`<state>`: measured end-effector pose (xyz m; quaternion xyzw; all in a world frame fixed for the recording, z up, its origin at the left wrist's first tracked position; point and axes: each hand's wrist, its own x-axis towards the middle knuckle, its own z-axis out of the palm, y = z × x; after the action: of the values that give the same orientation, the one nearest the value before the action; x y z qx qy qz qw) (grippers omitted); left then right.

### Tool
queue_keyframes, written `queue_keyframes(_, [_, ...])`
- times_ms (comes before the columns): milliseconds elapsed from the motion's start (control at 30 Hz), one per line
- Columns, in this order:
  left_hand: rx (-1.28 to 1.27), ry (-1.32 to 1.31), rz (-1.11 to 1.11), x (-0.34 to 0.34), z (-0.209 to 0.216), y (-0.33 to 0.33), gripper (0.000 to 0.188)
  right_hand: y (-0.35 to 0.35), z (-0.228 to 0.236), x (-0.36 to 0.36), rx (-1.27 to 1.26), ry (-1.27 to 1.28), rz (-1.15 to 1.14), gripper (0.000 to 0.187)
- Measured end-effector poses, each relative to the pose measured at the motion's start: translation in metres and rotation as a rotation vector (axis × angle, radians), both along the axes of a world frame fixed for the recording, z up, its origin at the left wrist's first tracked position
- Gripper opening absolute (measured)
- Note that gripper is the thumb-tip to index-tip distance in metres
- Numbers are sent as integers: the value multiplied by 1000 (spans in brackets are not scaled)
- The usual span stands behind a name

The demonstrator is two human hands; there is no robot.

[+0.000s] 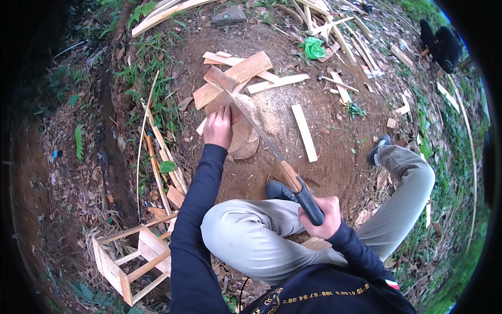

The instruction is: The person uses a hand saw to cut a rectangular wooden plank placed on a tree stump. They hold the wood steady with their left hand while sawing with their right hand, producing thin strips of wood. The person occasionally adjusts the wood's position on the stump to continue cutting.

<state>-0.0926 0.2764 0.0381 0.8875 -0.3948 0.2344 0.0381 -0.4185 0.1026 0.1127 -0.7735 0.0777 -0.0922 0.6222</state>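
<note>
My left hand [218,127] holds a short reddish-brown wooden board [221,80] down on a round tree stump [244,141], its fingers bent on the board. Wrapped in my right hand [321,217] is the black grip of a handsaw [261,135], close to my lap. The long, thin blade is seen almost edge-on, so its teeth cannot be made out. It slants up and left from the wood-and-black handle to the board's right side, just right of my left fingers. Pale sawdust [272,112] covers the stump's right edge and the soil beside it.
Several planks [251,67] lie crossed beyond the stump. A loose strip [304,132] and a hammer [340,83] lie to the right. A wooden frame [125,277] stands lower left, near long sticks. A green plastic bag [312,48] and more scrap wood lie farther off.
</note>
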Motion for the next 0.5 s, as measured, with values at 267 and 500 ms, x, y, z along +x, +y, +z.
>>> queue_keyframes(267, [98,67,165,-3,-16,-2,49,-7,8,5,-30,88,33,6])
queue_keyframes(500, [77,144,165,2,-20,1,48,-5,32,1,17,143,22,5])
